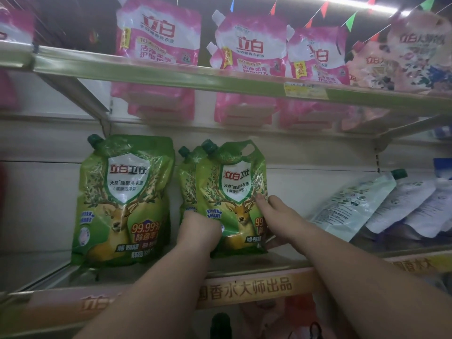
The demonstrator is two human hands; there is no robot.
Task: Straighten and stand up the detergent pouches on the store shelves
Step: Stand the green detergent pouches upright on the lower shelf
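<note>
A green detergent pouch with a deer picture (pixel 234 192) stands upright on the middle shelf (pixel 256 265). My left hand (pixel 199 228) grips its lower left edge. My right hand (pixel 276 216) grips its right side, thumb on the front. A second green pouch (pixel 187 182) stands right behind it, mostly hidden. Another green pouch (pixel 122 201) stands upright to the left. At the right, several white and pale blue pouches (pixel 362 206) lie tilted back on the same shelf.
The upper shelf (pixel 220 81) holds several upright pink pouches (pixel 159 35) and floral ones (pixel 415 52) at the right. A yellow price tag (pixel 305 90) sits on its rail. The shelf's back panel shows between the green pouches.
</note>
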